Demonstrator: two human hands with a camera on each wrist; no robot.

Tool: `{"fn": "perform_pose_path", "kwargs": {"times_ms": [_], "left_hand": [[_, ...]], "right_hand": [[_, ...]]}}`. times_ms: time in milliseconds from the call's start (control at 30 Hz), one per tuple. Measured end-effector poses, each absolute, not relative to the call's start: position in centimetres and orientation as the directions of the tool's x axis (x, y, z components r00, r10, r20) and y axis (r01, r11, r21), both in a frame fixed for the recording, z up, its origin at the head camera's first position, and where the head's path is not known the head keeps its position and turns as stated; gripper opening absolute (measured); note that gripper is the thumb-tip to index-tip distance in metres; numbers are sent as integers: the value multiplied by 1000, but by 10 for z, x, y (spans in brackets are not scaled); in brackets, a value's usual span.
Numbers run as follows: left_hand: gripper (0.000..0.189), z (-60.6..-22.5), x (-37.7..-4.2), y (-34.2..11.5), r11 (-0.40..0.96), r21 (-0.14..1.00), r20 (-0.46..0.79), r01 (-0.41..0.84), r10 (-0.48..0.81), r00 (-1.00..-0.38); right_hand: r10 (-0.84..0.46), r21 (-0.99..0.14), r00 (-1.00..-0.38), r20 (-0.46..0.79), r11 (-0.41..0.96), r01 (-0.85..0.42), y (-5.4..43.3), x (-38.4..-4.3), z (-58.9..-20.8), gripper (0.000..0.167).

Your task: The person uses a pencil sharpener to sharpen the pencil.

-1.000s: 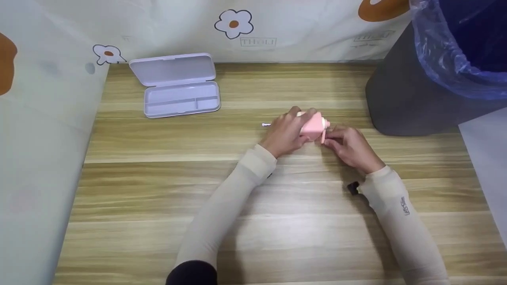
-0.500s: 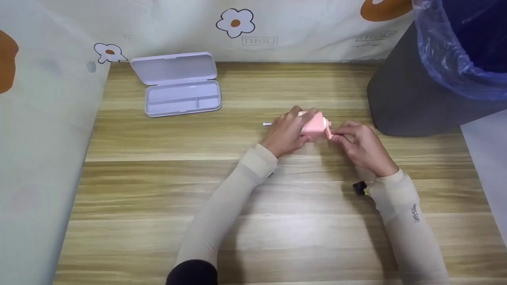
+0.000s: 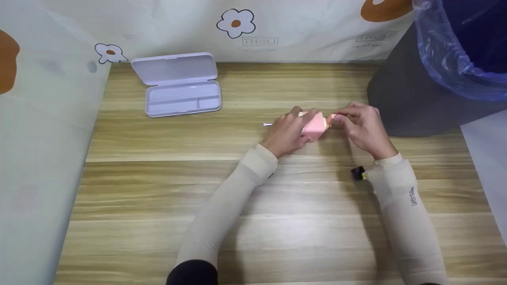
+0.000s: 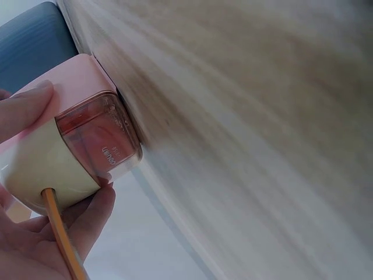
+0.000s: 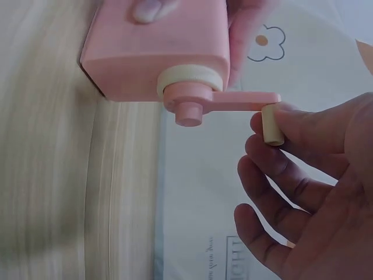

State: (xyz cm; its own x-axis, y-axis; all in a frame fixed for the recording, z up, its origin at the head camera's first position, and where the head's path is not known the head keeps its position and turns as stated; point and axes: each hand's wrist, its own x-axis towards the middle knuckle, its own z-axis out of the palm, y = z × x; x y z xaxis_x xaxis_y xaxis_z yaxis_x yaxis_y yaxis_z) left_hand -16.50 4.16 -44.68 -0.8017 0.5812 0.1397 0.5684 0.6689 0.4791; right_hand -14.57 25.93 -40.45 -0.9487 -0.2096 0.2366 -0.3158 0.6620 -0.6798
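My left hand [image 3: 284, 132] grips a pink and cream crank pencil sharpener [image 3: 315, 126] from above, on the wooden table. A yellow pencil [image 4: 60, 233] sticks into the hole in its cream face, and its far end shows left of that hand in the head view. In the left wrist view a clear reddish shavings drawer [image 4: 99, 134] sits in the sharpener's side. With thumb and forefinger my right hand [image 3: 366, 128] pinches the cream knob [image 5: 271, 125] of the pink crank handle [image 5: 242, 101]. Its other fingers are loosely bent away from the handle.
A pale lilac pencil case [image 3: 183, 99] lies with its lid raised at the back left. At the back right stands a dark grey bin [image 3: 404, 87] with a clear plastic liner. A flower-print sheet [image 3: 174, 23] hangs behind the table [image 3: 166, 198].
My right hand has swung the crank handle round, from pointing toward me, outward to the right and then up. My left hand keeps its grip on the sharpener.
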Motion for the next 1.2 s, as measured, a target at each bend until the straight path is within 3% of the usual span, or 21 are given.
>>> {"fn": "perform_pose_path", "kwargs": {"times_ms": [267,700,1033,1200], "left_hand": [[70,-447,-165,43,676,486,119,555,577,-808],[68,-446,-164,41,677,476,126,561,579,-805],[68,-446,-165,40,675,479,142,561,571,-808],[68,-447,-164,42,674,476,137,565,577,-805]], "right_hand": [[-147,-715,-975,166,664,-221,257,-165,-410,22],[-121,-717,-990,66,684,-131,251,-188,-436,17],[-202,-699,-979,-24,704,-128,254,-178,-462,24],[-237,-651,-971,-25,741,-164,256,-162,-462,12]]}}
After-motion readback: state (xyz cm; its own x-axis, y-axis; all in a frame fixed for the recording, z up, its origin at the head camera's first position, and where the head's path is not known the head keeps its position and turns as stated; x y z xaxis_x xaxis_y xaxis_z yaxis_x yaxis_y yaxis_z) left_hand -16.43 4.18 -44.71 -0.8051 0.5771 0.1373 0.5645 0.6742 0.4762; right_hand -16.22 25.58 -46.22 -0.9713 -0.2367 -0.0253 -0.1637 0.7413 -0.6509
